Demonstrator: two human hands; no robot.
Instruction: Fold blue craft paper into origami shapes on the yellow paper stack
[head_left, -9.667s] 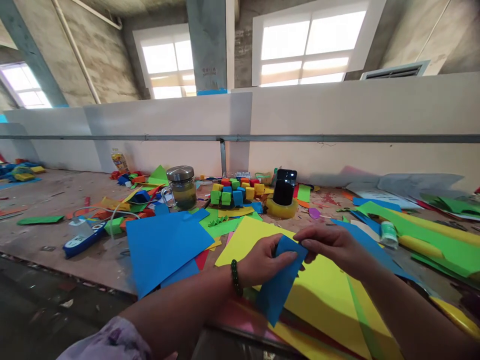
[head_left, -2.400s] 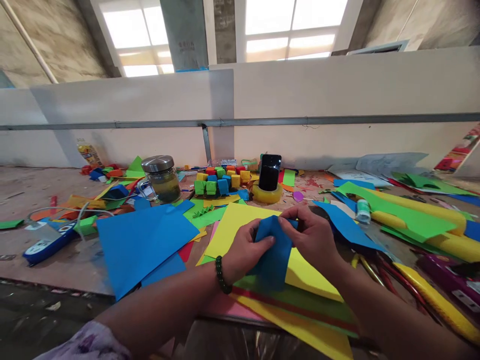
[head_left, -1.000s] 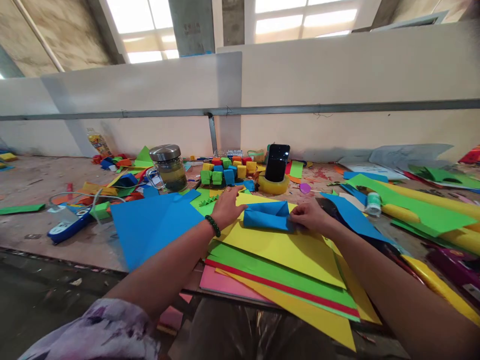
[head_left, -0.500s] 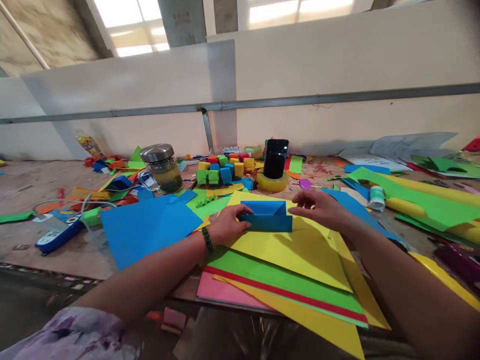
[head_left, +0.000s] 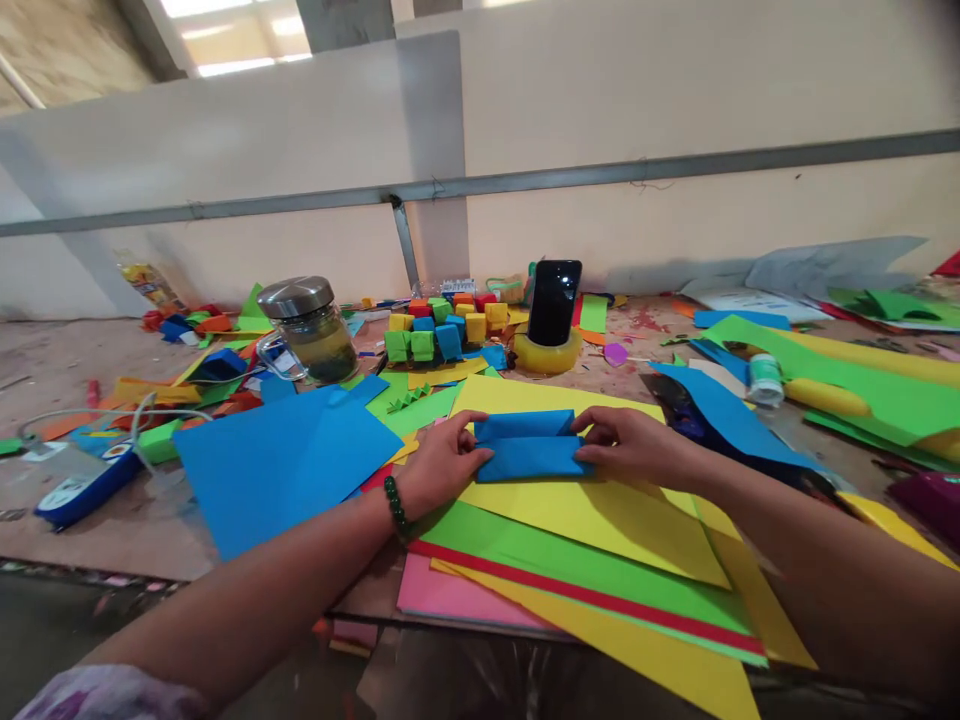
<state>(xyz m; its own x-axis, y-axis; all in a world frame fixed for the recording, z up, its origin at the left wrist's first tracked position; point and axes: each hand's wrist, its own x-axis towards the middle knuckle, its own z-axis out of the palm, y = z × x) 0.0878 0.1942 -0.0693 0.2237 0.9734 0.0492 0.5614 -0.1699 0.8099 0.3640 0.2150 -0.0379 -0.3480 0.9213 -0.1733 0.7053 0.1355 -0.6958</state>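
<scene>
A folded blue paper with a lengthwise crease lies over the yellow sheet. My left hand pinches its left end between thumb and fingers, a dark green bead bracelet on the wrist. At the right end, my right hand grips the same paper with thumb and fingertips. Under the yellow sheet are green, red and pink sheets. A large blue sheet lies to the left of my left hand.
Behind stand a lidded glass jar, several small paper cubes and a phone on a yellow tape roll. A blue-white power strip lies left, a small white bottle right.
My right hand has come down onto the right end of the blue paper and now grips it. The paper's front flap stands more open. The camera view has shifted slightly.
</scene>
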